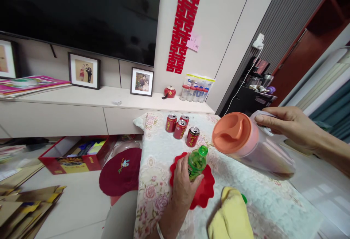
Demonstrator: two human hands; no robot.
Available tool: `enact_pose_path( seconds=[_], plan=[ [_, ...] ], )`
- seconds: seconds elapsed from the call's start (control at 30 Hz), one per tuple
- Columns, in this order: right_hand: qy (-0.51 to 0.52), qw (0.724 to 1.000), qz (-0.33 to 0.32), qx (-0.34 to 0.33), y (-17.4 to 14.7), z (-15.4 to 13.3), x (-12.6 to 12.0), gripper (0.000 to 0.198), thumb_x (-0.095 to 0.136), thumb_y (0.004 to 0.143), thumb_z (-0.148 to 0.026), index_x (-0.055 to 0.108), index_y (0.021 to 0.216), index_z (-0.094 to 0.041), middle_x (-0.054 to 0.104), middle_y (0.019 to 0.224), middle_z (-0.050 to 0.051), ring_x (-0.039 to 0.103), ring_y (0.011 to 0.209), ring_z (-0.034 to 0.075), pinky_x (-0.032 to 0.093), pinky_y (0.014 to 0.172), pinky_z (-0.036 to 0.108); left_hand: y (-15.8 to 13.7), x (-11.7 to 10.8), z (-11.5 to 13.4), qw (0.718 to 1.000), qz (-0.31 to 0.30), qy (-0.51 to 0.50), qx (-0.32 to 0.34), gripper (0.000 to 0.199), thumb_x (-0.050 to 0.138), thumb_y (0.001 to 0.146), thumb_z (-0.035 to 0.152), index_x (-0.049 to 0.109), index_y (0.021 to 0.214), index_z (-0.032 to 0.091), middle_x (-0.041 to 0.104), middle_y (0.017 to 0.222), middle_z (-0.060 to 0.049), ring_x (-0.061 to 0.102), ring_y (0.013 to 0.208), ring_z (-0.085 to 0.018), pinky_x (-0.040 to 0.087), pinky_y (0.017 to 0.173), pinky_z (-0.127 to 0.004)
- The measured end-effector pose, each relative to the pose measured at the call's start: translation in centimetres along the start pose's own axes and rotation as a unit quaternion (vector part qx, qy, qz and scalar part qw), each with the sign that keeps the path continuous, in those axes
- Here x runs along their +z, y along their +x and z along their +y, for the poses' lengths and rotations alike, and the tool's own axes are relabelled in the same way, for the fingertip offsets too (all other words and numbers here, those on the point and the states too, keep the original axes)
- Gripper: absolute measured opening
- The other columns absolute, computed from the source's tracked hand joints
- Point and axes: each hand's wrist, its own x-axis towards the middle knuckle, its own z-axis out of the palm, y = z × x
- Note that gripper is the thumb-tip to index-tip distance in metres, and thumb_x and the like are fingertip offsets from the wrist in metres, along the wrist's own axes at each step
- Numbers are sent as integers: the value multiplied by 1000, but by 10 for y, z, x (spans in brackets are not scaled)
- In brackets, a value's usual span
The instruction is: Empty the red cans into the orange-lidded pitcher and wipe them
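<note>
My left hand (183, 175) is wrapped round a green plastic bottle (197, 161), which stands uncapped over a red scalloped plate (206, 189). On the right, my right hand (281, 120) grips the handle of a clear pitcher (269, 155) with an orange lid (232, 131). The pitcher is tilted, its lid toward the bottle, and brownish liquid lies in its lower part. Its spout is close to the bottle's mouth, but I cannot make out any stream between them. A yellow cloth (231, 217) lies near me, with a green cap (244, 198) partly hidden beside it.
Several red cans (180, 129) stand beyond the bottle on the flowered tablecloth (153, 173). A maroon-covered stool (120, 171) and a red box (79, 155) are on the left. Behind, a low cabinet (120, 118) carries picture frames and glass jars (193, 94).
</note>
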Motion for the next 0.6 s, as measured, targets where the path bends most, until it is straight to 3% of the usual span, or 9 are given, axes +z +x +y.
enact_pose_path(
  seconds=[0.6],
  plan=[
    [-2,1000,-9,9,2,2,0,66,76,70,-88,75,76,-22,55,70,-1,44,70,17,35,61,29,-1,0,0,1000,1,9,7,75,80,80,18,50,149,19,70,138,-17,69,129,-36,59,110,-55]
  ],
)
